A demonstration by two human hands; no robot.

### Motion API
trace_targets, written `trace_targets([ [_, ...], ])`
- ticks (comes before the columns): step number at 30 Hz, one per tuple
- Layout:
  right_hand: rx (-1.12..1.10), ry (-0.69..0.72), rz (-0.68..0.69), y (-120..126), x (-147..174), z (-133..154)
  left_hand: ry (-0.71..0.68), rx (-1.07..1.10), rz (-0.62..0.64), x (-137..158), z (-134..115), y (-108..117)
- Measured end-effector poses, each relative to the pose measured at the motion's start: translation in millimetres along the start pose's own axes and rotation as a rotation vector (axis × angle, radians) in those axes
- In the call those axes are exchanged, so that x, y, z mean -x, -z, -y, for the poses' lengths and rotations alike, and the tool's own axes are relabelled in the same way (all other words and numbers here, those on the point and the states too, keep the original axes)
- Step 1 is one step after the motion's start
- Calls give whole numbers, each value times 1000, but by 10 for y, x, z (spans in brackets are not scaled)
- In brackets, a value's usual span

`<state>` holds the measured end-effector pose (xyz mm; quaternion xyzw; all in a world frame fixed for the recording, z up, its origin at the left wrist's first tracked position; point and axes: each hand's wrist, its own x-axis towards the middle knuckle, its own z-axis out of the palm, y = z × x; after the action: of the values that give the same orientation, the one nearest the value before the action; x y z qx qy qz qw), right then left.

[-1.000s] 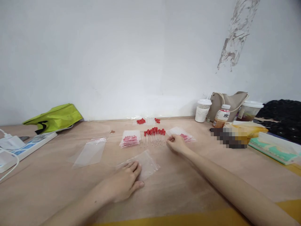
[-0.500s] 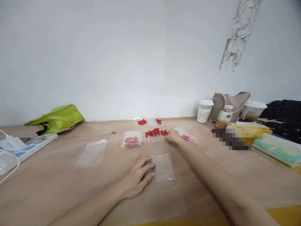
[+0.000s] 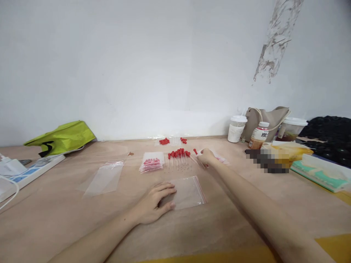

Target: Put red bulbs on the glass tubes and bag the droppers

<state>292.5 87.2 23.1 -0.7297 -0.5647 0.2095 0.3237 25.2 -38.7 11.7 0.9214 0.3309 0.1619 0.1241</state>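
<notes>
My left hand [image 3: 157,201] lies flat with fingers stretched out, its fingertips on the left part of a clear zip bag [image 3: 189,191] with a red seal strip. My right hand [image 3: 207,157] is closed in a pinch at the right end of a row of red-bulbed droppers [image 3: 179,155]. One dropper [image 3: 195,151] has its bulb sticking out left of the fingers, and its stem runs to the pinch. A neighbouring dropper [image 3: 188,153] lies slanted, its thin stem pointing at the hand. Fingertips are partly hidden.
Stacked filled bags [image 3: 151,162] lie left of the row, others [image 3: 221,157] beyond my right hand. Flat bags [image 3: 106,177] lie further left. Loose red bulbs [image 3: 164,141] sit near the wall. A power strip [image 3: 35,171] is at left; a cup [image 3: 237,129] and bottle [image 3: 258,137] stand at right.
My right hand has shifted slightly right, away from the row. The droppers at the row's right end now lie slanted and spread apart. My left hand stays on the bag, nearly still.
</notes>
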Motion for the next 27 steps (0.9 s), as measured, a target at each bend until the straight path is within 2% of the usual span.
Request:
trace_targets([
  [4, -81, 107, -49, 85, 292, -155, 5, 4, 26, -11, -2, 17],
  [7, -328, 142, -35, 96, 565, -292, -6, -4, 15, -5, 10, 13],
  [10, -687, 118, -38, 77, 778, -406, -14, -8, 10, 1, 15, 4],
  [15, -949, 33, -47, 38, 922, -430, -17, 6, 6, 0, 13, 5],
  [20, -1063, -53, -26, 21, 932, -383, -21, 19, 8, -7, 17, 13],
  [27, -995, 49, -101, 41, 918, -475, -26, -8, 12, -8, 27, 1],
])
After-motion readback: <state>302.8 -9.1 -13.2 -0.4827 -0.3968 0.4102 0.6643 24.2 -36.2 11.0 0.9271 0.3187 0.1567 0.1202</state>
